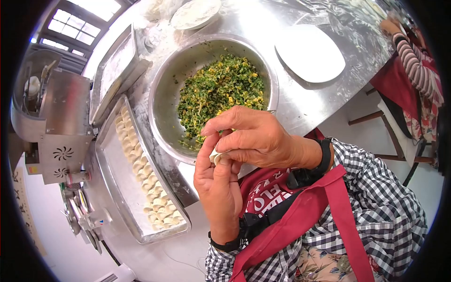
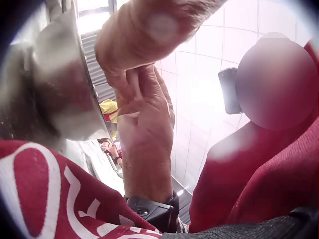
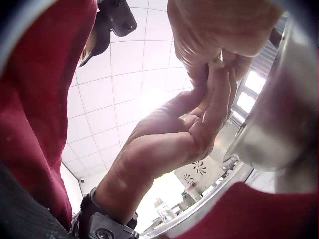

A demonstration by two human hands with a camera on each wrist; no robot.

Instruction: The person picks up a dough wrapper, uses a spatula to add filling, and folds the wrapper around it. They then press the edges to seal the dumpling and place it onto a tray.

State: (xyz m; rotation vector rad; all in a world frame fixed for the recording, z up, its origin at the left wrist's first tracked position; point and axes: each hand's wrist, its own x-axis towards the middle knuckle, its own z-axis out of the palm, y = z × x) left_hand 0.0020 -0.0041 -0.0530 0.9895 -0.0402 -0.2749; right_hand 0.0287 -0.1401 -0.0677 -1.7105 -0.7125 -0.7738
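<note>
Both hands meet above the near rim of a large steel bowl (image 1: 157, 117), which holds chopped green and yellow filling (image 1: 223, 84). Between the fingertips is a small pale dumpling (image 1: 214, 157), mostly hidden by the fingers. The left hand (image 1: 218, 185) pinches it from below, thumb and fingers pointing up. From the right, the right hand (image 1: 256, 136) curls over it, thumb and fingers pinching the dough. In both wrist views the hands overlap and cover most of the dumpling.
A metal tray (image 1: 117, 183) with rows of dumplings (image 1: 150, 183) lies left of the bowl. Behind it stand another floury tray (image 1: 115, 75) and a steel machine (image 1: 66, 127). A floury dish (image 1: 195, 14) and a white plate (image 1: 310, 54) sit farther back. Another person's striped sleeve (image 1: 416, 58) shows at right.
</note>
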